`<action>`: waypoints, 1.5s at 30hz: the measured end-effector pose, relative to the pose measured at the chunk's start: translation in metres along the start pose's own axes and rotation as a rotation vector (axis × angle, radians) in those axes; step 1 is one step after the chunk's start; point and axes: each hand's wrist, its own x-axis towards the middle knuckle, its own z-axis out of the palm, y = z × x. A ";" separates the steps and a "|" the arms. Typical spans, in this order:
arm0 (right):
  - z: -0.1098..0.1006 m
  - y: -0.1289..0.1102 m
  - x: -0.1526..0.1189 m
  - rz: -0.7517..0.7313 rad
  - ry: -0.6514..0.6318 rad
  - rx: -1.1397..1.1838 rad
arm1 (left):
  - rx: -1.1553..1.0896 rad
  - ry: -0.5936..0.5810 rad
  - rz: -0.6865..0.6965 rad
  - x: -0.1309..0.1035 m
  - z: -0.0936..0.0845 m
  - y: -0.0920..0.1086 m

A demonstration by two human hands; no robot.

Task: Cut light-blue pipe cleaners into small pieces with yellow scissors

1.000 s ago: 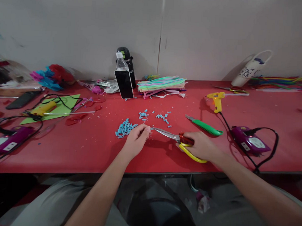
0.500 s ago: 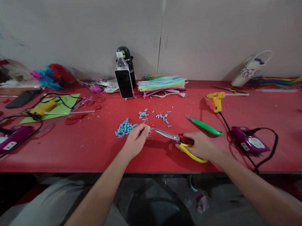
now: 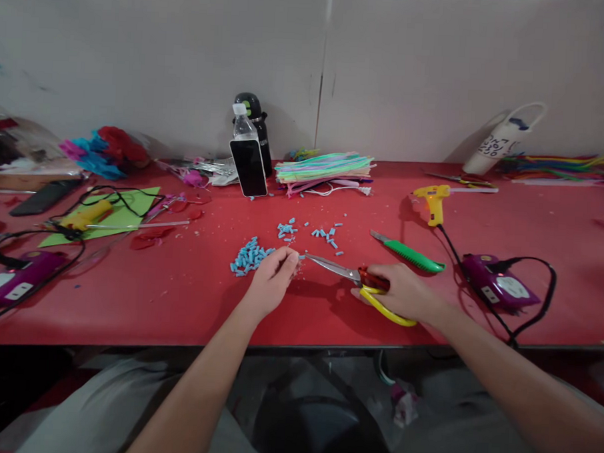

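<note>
My right hand (image 3: 396, 291) grips scissors (image 3: 337, 268) by their red and yellow handles, blades pointing left. The blade tips lie just right of my left hand (image 3: 277, 272), whose thumb and forefinger are pinched together. A tiny light-blue piece (image 3: 301, 256) pokes out of that pinch near the tips; most of it is hidden by the fingers. Just beyond my left hand lies a heap of short blue cut pieces (image 3: 248, 257). Two smaller scatters, one of blue bits (image 3: 286, 229) and another of blue bits (image 3: 326, 234), lie farther back.
A green utility knife (image 3: 413, 255) lies right of the scissors, blade out. Behind it is a yellow glue gun (image 3: 434, 202), corded to a purple power block (image 3: 500, 282). A phone (image 3: 249, 167) leans on a bottle, beside a bundle of pastel pipe cleaners (image 3: 327, 171) on the red table (image 3: 178, 301).
The scissor tips have shifted slightly right, away from my left fingertips, and the blue piece now shows between them. Both hands stay nearly in place.
</note>
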 end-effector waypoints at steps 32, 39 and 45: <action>0.000 0.002 0.002 0.001 -0.046 -0.022 | 0.084 -0.020 0.037 0.000 0.001 0.001; 0.001 0.003 0.002 -0.008 -0.033 -0.019 | 0.086 -0.019 0.033 0.001 0.000 0.001; 0.003 0.005 0.001 -0.014 -0.023 -0.028 | 0.088 -0.016 0.034 0.002 0.001 0.001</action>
